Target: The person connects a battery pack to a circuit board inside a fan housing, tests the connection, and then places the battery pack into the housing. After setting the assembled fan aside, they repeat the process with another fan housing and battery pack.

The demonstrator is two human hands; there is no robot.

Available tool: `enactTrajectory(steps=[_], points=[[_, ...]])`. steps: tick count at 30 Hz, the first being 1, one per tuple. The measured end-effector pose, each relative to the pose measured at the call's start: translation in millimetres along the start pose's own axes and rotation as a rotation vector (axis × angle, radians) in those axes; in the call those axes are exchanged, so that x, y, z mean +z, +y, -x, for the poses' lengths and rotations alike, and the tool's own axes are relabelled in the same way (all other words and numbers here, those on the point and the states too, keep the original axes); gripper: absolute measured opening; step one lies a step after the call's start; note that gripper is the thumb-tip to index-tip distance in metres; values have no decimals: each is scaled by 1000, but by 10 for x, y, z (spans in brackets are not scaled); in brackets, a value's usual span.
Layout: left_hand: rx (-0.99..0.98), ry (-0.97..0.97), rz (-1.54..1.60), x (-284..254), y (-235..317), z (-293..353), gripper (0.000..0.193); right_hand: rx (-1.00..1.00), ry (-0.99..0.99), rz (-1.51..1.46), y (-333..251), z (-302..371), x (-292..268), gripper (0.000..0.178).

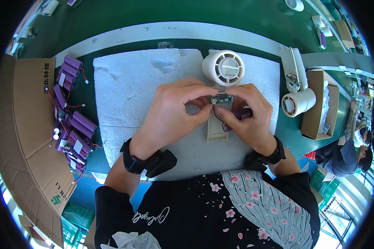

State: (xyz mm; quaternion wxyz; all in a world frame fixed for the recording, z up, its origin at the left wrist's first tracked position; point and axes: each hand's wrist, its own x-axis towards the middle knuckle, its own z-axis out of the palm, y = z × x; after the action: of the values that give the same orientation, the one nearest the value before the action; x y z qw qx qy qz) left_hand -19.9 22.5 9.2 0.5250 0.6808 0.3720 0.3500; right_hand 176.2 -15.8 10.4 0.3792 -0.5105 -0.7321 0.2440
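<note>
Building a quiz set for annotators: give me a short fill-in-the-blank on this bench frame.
1. Both hands pinch a small green ____ between them.
2. The left hand and right hand work over a white ____ sheet.
3. The pile of batteries by the cardboard box is ____ in colour.
4. The round white fan head lies just ____ the hands in the picture.

Missing words: circuit board; foam; purple; above
</note>
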Motion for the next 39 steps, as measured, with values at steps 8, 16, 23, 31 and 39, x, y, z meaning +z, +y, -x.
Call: enactTrajectory(steps=[8, 16, 23, 31, 39], points=[[72, 23, -116, 21, -14, 20, 27, 47, 2, -8, -10, -3, 3, 39], [143, 66, -216, 40, -4, 20, 26, 16, 20, 26, 22, -13, 2, 41], [199, 66, -260, 37, -17, 11, 26, -10, 18, 39, -2, -38, -8, 40], [195, 51, -260, 27, -39, 14, 26, 25, 19, 65, -15, -59, 2, 37], [200, 56, -273, 28, -38, -1, 24, 58, -5, 25, -38, -67, -38, 34]])
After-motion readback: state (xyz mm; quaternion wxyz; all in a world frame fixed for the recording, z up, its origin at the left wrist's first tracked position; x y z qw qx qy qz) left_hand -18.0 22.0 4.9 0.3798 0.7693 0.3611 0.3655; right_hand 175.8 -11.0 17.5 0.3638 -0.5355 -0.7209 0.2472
